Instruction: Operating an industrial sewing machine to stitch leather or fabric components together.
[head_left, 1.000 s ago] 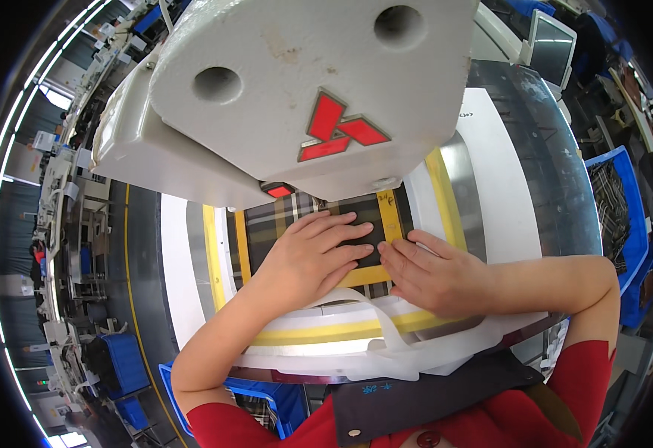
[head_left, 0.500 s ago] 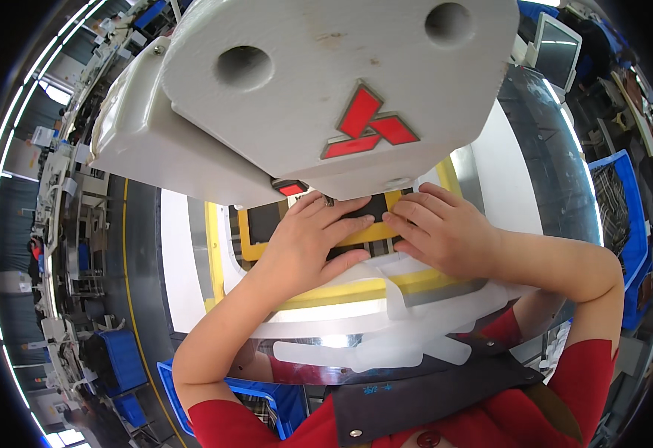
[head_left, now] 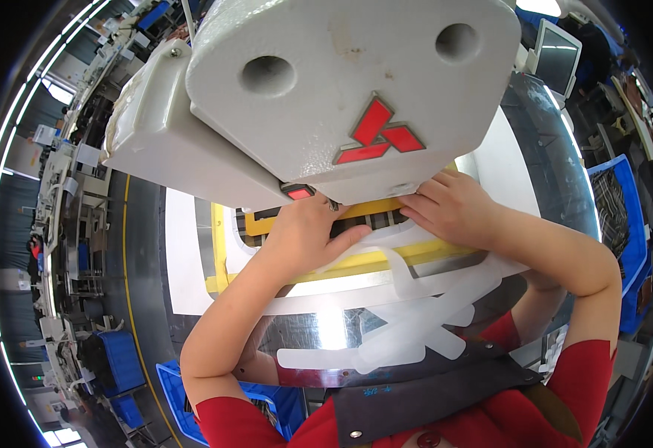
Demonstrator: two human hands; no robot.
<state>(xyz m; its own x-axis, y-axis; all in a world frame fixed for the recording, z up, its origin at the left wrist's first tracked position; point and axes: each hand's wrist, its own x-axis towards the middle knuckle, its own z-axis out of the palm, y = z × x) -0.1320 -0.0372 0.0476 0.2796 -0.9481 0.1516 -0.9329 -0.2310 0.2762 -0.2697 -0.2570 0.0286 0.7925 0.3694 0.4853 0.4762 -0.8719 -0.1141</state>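
My left hand (head_left: 304,233) lies at the left part of a yellow inner frame (head_left: 371,208), its thumb stretched out over dark plaid fabric (head_left: 380,221). The machine head hides most of its fingertips. With fingers extended, my right hand (head_left: 462,209) rests at the frame's right part, some fingertips out of sight. No object shows in either palm. Around the fabric runs a white sheet (head_left: 192,257) edged with yellow tape (head_left: 219,254). A large white sewing machine head (head_left: 341,82) with a red emblem hangs right above both hands.
White translucent strips (head_left: 394,340) lie crossed on the shiny metal table edge (head_left: 308,332) before me. Blue bins of plaid fabric stand at the right (head_left: 636,246) and below left (head_left: 173,396). A screen (head_left: 558,56) sits at the back right.
The white sheet with the yellow frame has slid away from me, farther under the machine head. Both hands have moved along with it, and more of their fingertips are hidden.
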